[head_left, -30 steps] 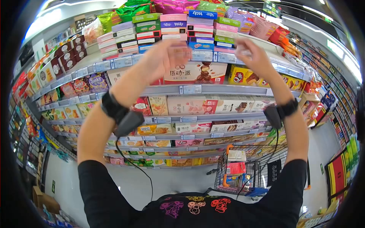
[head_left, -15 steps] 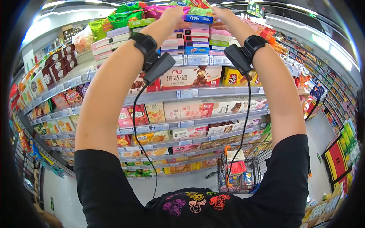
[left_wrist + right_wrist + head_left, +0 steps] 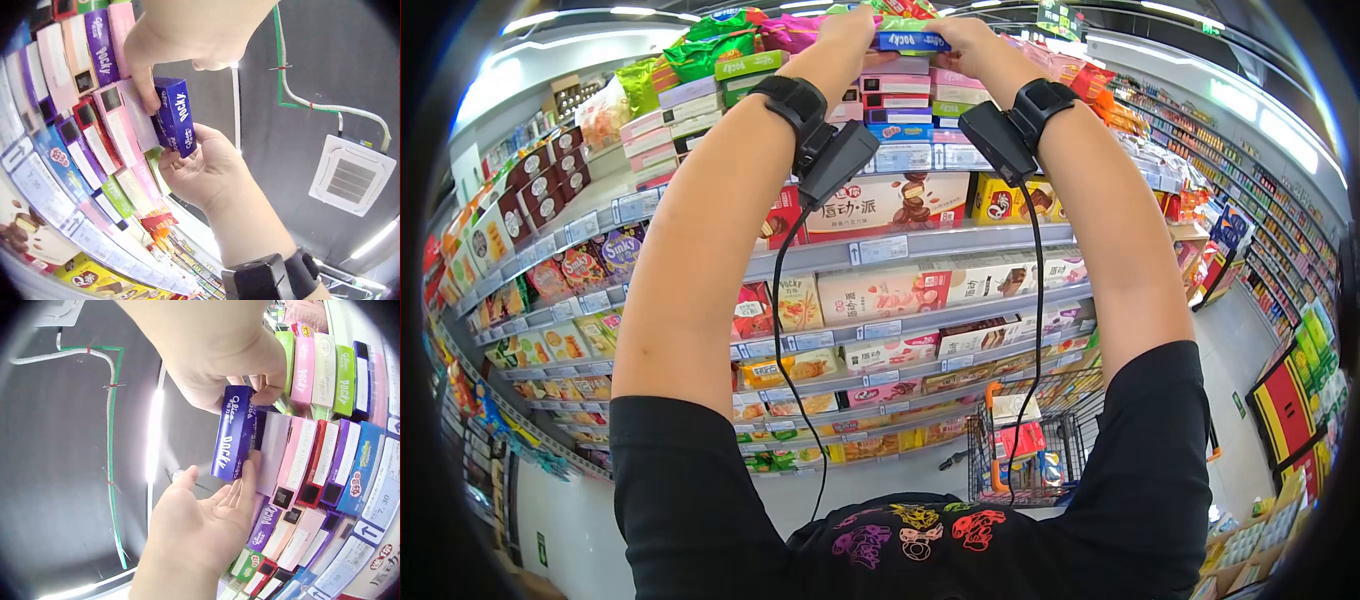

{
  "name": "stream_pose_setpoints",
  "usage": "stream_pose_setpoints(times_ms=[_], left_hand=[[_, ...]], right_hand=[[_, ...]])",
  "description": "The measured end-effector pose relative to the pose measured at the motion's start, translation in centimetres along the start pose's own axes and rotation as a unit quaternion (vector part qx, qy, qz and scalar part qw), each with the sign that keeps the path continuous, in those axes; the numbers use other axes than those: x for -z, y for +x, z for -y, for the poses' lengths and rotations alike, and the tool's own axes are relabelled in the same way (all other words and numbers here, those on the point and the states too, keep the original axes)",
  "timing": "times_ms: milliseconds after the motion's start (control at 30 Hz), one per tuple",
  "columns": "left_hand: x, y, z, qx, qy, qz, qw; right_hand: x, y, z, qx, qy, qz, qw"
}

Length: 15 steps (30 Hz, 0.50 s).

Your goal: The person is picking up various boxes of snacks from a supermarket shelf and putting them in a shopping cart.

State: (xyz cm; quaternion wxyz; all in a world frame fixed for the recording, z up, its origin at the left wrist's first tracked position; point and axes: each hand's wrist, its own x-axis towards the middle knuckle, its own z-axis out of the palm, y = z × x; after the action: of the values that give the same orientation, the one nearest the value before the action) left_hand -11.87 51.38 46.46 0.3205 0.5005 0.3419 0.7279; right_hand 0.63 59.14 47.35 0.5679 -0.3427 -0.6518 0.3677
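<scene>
Gripping the blue Pocky box (image 3: 910, 41) by one end, the right hand (image 3: 962, 42) has its fingers and thumb curled round the carton; I read this as a firm pinch in both wrist views. At the opposite end, the left hand (image 3: 847, 35) lies with its palm open, its fingers (image 3: 247, 487) straight against the carton and its thumb beside it. I see the box held between the two hands, level with the top of the stacked Pocky boxes (image 3: 900, 95) and just beside a pale carton behind the grip. Directly below the grip runs a row of price labels (image 3: 905, 157). Far below the grip, toward the right-hand side, a shopping cart (image 3: 1025, 450) stands in the aisle.
</scene>
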Motion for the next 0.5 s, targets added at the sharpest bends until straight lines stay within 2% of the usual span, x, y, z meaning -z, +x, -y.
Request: stream_pose_setpoints(times_ms=[67, 100, 133, 233, 267, 367, 400, 500], left_hand=[[-0.5, -0.7, -0.3, -0.013, -0.006, -0.005, 1.000], [-0.1, 0.8, -0.1, 0.006, -0.037, -0.013, 0.999], [0.2, 2.2, 0.4, 0.025, -0.067, -0.021, 0.997], [-0.9, 2.2, 0.8, 0.037, -0.017, -0.043, 0.998], [-1.5, 1.1, 0.6, 0.033, -0.065, 0.004, 0.997], [-2.8, -1.6, 0.4, -0.053, -0.034, 0.059, 0.996], [-4.4, -5.3, -0.7, -0.083, -0.046, 0.038, 0.995], [-6.4, -9.0, -0.2, -0.103, -0.003, 0.047, 0.994]], right_hand=[[1.3, 3.0, -1.0, 0.026, 0.053, 0.088, 0.994], [1.6, 2.0, -0.4, 0.038, 0.080, 0.131, 0.987], [1.8, 1.1, 0.2, -0.027, 0.166, 0.166, 0.972], [3.9, 2.2, -0.5, 0.046, 0.202, 0.282, 0.937], [4.8, 1.7, -0.3, 0.029, 0.215, 0.279, 0.935], [7.3, -3.7, 1.5, 0.066, 0.240, 0.331, 0.910], [8.2, -4.6, 1.6, 0.089, 0.228, 0.347, 0.905], [10.6, -5.9, 0.7, 0.045, 0.206, 0.325, 0.922]])
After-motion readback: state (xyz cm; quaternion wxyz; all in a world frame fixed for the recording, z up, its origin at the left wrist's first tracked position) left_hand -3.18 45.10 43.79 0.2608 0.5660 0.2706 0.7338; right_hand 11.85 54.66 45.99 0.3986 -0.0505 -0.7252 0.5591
